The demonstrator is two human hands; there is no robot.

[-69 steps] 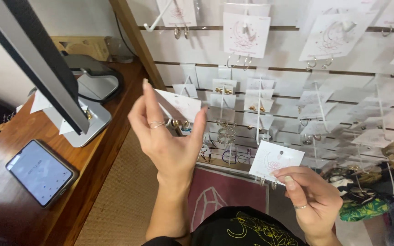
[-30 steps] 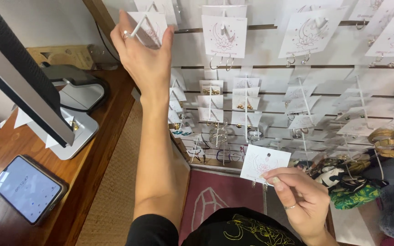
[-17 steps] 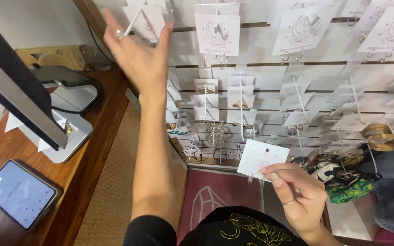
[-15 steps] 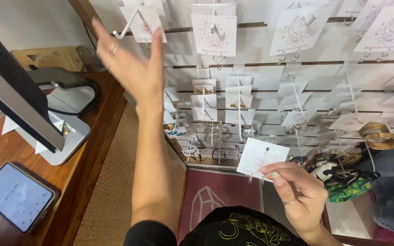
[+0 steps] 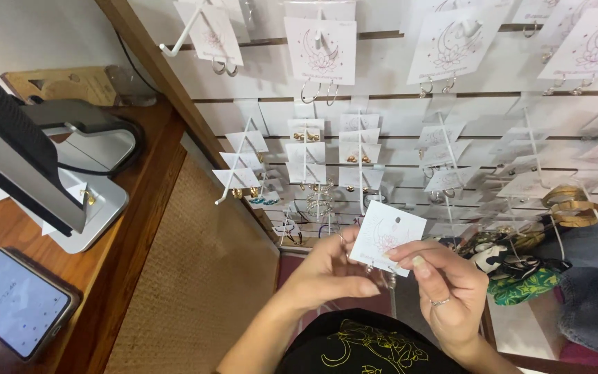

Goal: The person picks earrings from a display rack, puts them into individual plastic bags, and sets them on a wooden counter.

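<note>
Head view: your left hand [image 5: 327, 273] and right hand [image 5: 444, 287] both pinch one white earring card [image 5: 387, 237], before the slatwall display [image 5: 396, 76].

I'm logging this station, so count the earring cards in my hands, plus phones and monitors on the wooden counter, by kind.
Earring card, held between left hand and right hand: 1
Phone on the wooden counter: 1
Monitor on its stand: 1
Total: 3
</note>
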